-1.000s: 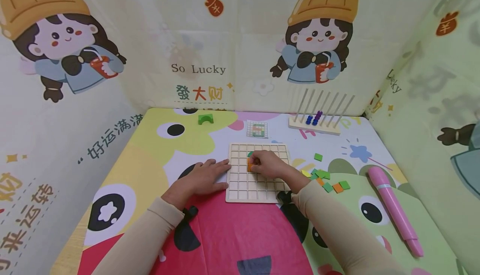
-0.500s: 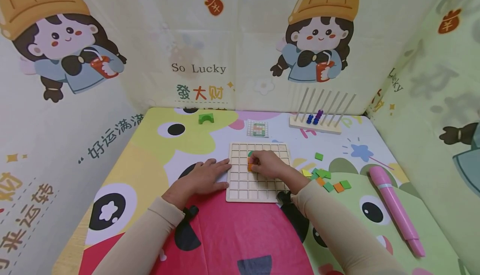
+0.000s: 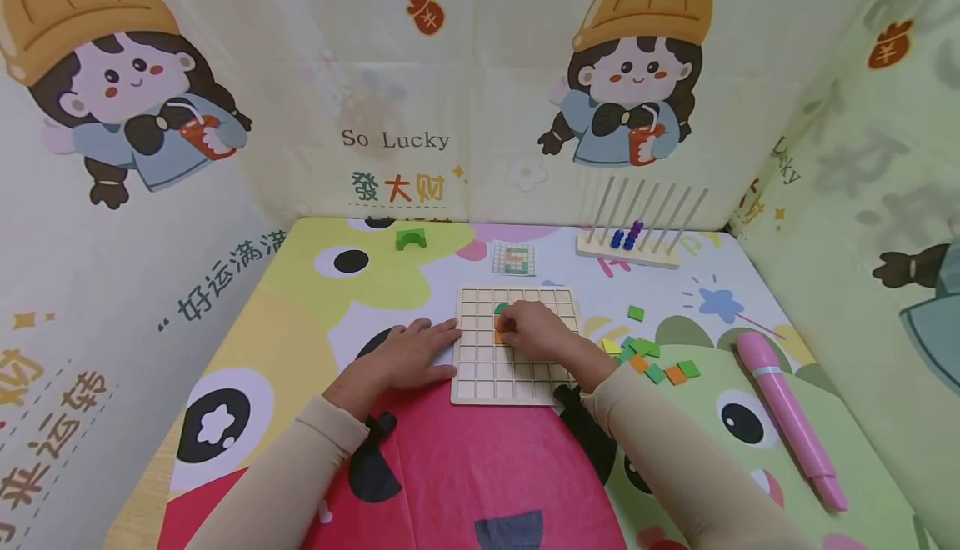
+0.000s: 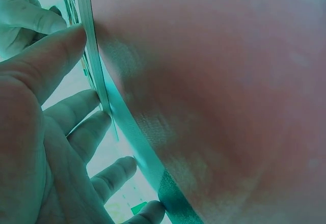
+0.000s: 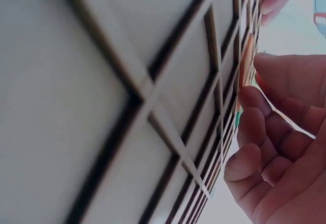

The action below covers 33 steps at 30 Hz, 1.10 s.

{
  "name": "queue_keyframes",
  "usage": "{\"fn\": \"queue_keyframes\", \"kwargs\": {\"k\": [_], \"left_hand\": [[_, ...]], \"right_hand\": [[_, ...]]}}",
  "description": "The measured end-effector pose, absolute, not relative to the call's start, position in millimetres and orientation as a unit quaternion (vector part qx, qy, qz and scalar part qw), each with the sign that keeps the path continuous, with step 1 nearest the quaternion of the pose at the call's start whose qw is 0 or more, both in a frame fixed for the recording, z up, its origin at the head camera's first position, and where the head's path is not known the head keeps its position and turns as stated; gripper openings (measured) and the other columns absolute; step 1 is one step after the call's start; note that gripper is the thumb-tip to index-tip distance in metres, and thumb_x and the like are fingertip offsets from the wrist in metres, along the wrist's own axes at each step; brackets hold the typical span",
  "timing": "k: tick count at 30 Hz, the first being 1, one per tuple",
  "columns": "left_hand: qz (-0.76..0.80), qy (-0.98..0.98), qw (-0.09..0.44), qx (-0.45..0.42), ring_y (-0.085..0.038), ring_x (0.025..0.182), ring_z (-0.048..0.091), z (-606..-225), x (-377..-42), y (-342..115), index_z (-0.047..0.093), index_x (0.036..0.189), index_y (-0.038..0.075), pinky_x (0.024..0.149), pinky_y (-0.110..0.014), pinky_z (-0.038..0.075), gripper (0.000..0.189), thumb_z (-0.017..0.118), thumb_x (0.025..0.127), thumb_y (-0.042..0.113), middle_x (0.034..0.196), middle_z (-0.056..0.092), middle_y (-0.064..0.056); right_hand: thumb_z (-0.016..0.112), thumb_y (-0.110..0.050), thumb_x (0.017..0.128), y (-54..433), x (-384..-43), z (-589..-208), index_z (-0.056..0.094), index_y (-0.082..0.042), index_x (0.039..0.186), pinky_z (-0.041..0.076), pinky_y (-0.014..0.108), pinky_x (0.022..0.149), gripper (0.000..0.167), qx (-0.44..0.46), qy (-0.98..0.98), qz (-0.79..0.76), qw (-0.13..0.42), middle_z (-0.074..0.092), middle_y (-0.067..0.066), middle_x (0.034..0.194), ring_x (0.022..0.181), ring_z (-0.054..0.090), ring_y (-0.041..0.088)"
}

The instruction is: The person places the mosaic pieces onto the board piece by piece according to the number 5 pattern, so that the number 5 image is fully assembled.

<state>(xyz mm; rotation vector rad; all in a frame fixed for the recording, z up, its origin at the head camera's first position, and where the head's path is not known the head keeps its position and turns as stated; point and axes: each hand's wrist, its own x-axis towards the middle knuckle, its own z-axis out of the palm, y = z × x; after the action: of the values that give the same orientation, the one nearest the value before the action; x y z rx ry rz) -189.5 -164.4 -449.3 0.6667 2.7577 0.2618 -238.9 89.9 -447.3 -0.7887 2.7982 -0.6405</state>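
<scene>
A square wooden grid board [image 3: 476,375] lies on the printed tablecloth. My left hand [image 3: 412,356] rests at its left edge with fingers spread; in the left wrist view, fingertips [image 4: 76,38] touch the board's side [image 4: 87,25]. Over the upper middle of the grid is my right hand [image 3: 536,329], its fingers curled. In the right wrist view, its thumb and forefinger pinch at an orange tile [image 5: 246,63] close against the grid. A green piece [image 3: 501,308] sits just beyond the fingers. The palm hides part of the board.
Several loose green, orange and yellow tiles [image 3: 655,373] lie right of the board. Behind it are a pattern card [image 3: 513,258], a green arch block [image 3: 410,239] and a wooden rod stand [image 3: 630,250] with beads. A pink pen-shaped thing [image 3: 791,421] lies far right.
The right fingers have shifted very slightly over the orange tile. The left hand stays at the board's edge. The head view has tilted a little.
</scene>
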Motion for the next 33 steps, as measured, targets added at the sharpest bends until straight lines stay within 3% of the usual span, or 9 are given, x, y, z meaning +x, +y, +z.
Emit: {"fn": "queue_keyframes", "kwargs": {"k": [15, 25, 33], "left_hand": [[0.086, 0.96, 0.141, 0.224, -0.039, 0.152, 0.032, -454, -191, -163, 0.039, 0.162, 0.027, 0.116, -0.064, 0.033, 0.078, 0.068, 0.094, 0.052, 0.171, 0.03, 0.003], [0.089, 0.96, 0.133, 0.228, -0.039, 0.151, 0.034, -453, -190, -163, 0.04, 0.161, 0.025, 0.115, -0.065, 0.033, 0.078, 0.07, 0.094, 0.051, 0.17, 0.033, 0.001], [0.088, 0.961, 0.134, 0.227, -0.04, 0.151, 0.034, -454, -190, -162, 0.04, 0.161, 0.025, 0.115, -0.066, 0.033, 0.079, 0.071, 0.093, 0.051, 0.17, 0.033, 0.0]], "right_hand": [[0.07, -0.017, 0.096, 136, -227, -436, 0.072, -0.006, 0.116, 0.055, 0.041, 0.086, 0.023, -0.26, 0.928, -0.251, 0.089, 0.073, 0.003, 0.101, 0.092, 0.066, 0.018], [0.068, -0.02, 0.099, 190, -220, -434, 0.07, -0.004, 0.118, 0.054, 0.04, 0.079, 0.025, -0.207, 0.942, -0.255, 0.073, 0.071, 0.006, 0.1, 0.087, 0.063, 0.018], [0.067, -0.019, 0.1, 233, -212, -435, 0.069, 0.0, 0.119, 0.055, 0.045, 0.08, 0.026, -0.187, 0.948, -0.253, 0.054, 0.072, 0.009, 0.1, 0.086, 0.066, 0.021]]}}
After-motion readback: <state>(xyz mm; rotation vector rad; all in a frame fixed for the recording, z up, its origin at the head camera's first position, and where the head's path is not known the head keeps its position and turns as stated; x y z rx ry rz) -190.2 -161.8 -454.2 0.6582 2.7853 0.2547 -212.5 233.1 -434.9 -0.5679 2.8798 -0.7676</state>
